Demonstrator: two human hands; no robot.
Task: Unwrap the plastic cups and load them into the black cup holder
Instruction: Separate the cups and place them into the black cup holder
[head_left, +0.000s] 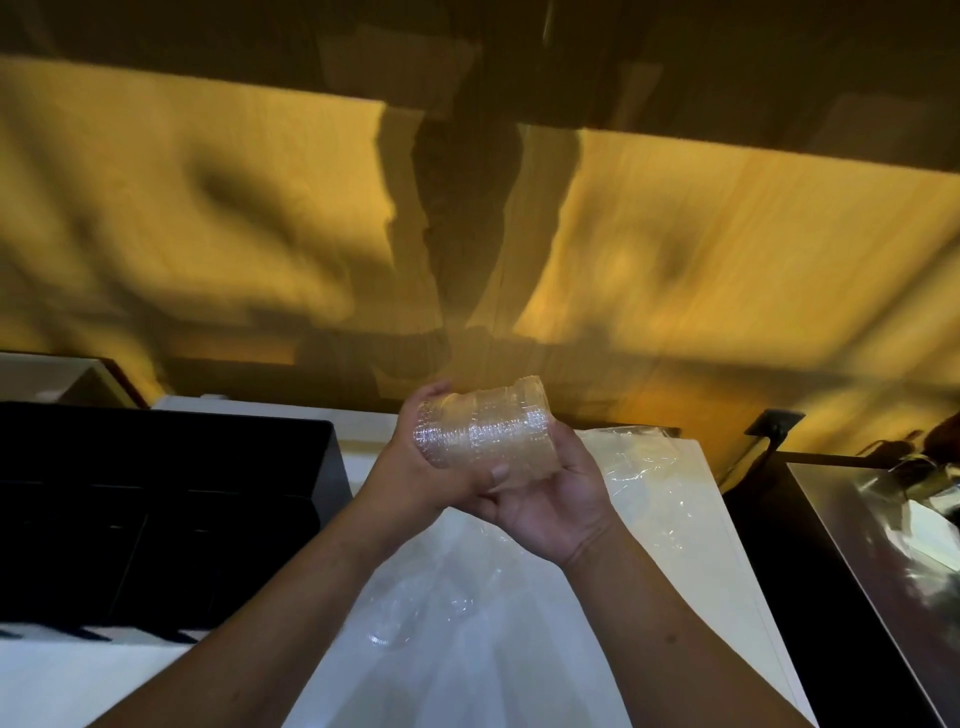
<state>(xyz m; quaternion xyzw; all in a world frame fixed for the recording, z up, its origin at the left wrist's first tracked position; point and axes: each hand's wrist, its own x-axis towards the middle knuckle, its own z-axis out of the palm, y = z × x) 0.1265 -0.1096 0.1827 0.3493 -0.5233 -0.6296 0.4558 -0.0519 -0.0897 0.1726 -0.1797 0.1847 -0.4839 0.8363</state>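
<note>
In the head view, a short nested stack of clear ribbed plastic cups (480, 428) is held lying on its side between both hands, up in front of the yellow-lit wall (727, 234). The left hand (421, 467) is closed round the left end of the stack, fingers curled over the top and palm beneath. The right hand (545, 499) is cupped under the right end, thumb pressed on the cup wall and fingers partly closed; which end bears the rims cannot be told through the blur.

The stack is taken as landmark. Below it and toward the person, crumpled clear plastic wrapping (467, 623) lies on the white countertop (717, 519), with more film to the lower right of the stack. The black rectangular cup holder (156, 493) stands to the lower left of the stack, well apart from it. No wrapper can be made out on the stack itself, so the step in hand is judged to be squaring the cups before loading.

The step is best done with the stack kept pinched from both ends, so that no cup slides out, and with the rims aligned before it is carried down and left toward the holder. A light squeeze is advised, since thin cups buckle. The loose film should be kept clear of the holder's opening.
</note>
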